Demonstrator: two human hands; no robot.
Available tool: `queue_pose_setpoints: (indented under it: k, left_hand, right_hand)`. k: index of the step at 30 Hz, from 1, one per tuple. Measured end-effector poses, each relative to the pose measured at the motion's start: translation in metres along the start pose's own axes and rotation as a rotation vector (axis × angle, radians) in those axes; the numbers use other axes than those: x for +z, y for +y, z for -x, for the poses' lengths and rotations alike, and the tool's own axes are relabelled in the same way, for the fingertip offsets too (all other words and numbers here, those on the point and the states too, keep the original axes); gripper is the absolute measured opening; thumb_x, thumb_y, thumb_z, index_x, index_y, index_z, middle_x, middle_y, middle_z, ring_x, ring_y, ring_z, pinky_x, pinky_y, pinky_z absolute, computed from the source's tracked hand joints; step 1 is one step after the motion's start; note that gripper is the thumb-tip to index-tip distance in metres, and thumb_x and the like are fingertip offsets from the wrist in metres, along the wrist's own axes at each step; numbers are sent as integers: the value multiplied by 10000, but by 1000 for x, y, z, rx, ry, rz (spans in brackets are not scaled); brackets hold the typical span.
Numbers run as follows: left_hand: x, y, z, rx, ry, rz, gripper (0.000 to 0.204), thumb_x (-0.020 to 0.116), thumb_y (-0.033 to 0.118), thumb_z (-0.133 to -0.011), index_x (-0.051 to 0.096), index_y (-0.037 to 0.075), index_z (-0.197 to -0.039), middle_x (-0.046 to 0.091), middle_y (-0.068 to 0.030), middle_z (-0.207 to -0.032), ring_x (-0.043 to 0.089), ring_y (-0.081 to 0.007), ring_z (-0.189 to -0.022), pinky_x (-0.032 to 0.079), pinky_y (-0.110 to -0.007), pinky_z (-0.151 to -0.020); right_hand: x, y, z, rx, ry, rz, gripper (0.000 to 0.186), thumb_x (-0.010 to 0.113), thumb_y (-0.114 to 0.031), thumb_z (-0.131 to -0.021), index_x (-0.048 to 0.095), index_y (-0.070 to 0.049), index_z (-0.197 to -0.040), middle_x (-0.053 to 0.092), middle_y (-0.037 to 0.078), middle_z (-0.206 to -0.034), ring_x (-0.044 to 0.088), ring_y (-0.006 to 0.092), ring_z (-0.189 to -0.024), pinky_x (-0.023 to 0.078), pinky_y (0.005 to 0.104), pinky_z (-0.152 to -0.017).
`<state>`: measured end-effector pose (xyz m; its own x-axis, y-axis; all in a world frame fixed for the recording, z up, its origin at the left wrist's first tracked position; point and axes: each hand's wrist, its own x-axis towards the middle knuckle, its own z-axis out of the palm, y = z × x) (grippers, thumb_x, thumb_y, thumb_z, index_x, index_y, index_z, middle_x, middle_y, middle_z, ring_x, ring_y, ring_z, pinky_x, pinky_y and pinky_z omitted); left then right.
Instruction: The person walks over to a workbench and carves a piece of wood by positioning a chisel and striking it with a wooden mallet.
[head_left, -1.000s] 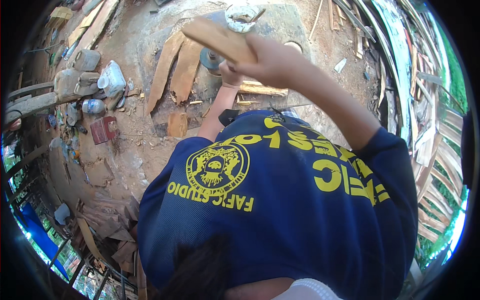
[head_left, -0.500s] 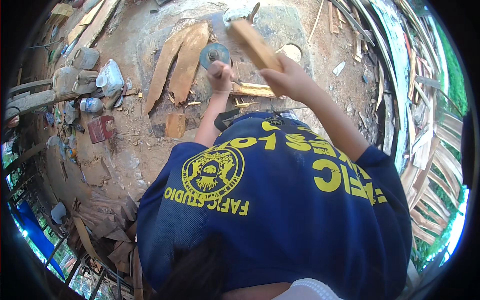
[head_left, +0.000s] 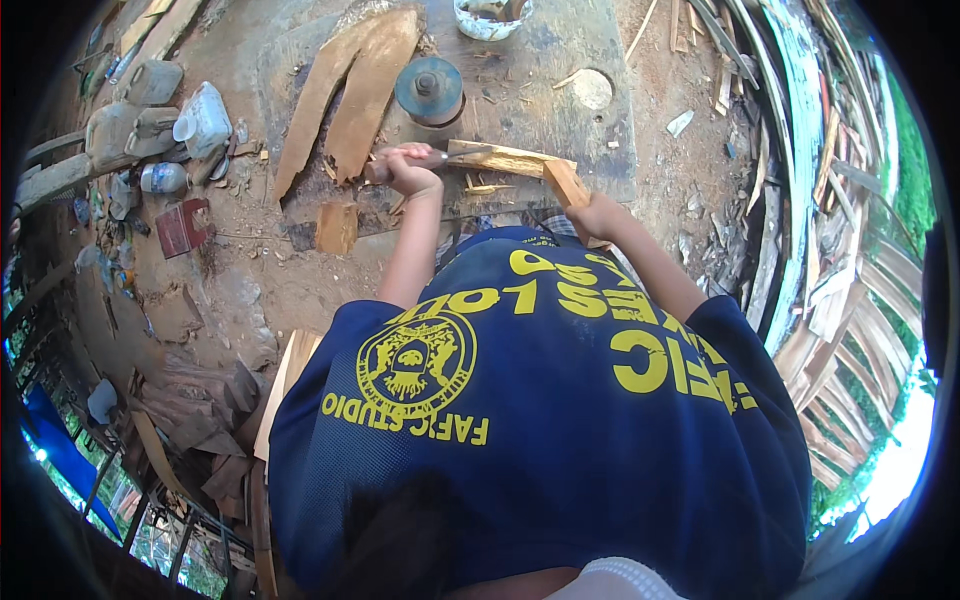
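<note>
My left hand (head_left: pixel 408 174) is closed around the wooden handle of a chisel (head_left: pixel 436 159), which lies nearly flat. Its metal blade points right, over the left part of a split strip of pale wood (head_left: pixel 515 160). My right hand (head_left: pixel 600 217) grips a squared wooden block (head_left: pixel 566 184), held low, with its far end at the strip's right end. Whether the block touches the strip or just overlaps it, I cannot tell. Wood chips (head_left: pixel 486 189) lie beside the strip on a worn board (head_left: pixel 540 60).
Beyond my left hand stands a round blue-topped piece (head_left: pixel 428 88). Forked brown wood (head_left: pixel 365 90) lies left of it, and a white tub (head_left: pixel 492 22) sits at the far edge. Plastic jugs (head_left: pixel 205 120), a red box (head_left: pixel 184 228) and a wood block (head_left: pixel 336 228) are at left.
The chisel has tipped from upright to nearly flat, its blade now pointing right. My right hand has brought the raised block down and nearer, to the strip's right end.
</note>
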<state>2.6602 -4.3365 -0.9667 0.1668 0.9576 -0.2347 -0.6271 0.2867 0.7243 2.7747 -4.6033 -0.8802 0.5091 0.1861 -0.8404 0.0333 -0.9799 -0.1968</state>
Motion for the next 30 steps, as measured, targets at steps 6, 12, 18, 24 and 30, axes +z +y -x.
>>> queue_pose_setpoints:
  k: [6,12,18,24,30]
  left_hand:
    - [-15,-1,-3,-274,132,36,153,526,176,-789,430,107,-692,453,-40,-577,450,-171,-517,445,-356,-569]
    - [32,37,-8,52,-449,-179,90,512,133,-815,452,83,-771,477,-45,-621,469,-160,-562,459,-336,-590]
    - [44,19,8,105,-715,-276,93,534,93,-852,453,71,-812,514,-59,-634,491,-153,-562,455,-311,-557]
    - [67,-4,59,548,-1122,-747,177,710,168,-688,547,111,-651,609,-42,-640,600,-190,-534,501,-301,-518]
    - [84,-52,110,565,-1451,-829,205,742,199,-599,612,124,-739,627,-84,-663,637,-277,-614,513,-354,-578]
  right_hand:
    - [0,-11,17,35,-9,24,684,635,-465,-743,624,120,-1098,681,280,-981,679,373,-951,521,410,-845]
    - [12,-2,6,51,-29,-21,684,647,-459,-785,556,88,-1184,655,284,-1071,692,379,-905,587,433,-693]
    - [8,1,17,16,50,21,684,642,-496,-773,576,54,-1175,661,262,-1092,667,401,-973,526,451,-870]
    - [21,6,19,34,86,27,693,649,-503,-769,570,46,-1184,652,277,-1101,635,398,-1058,492,459,-919]
    - [27,19,9,-7,57,-5,725,627,-530,-780,544,36,-1225,641,266,-1148,612,389,-1115,474,463,-951]
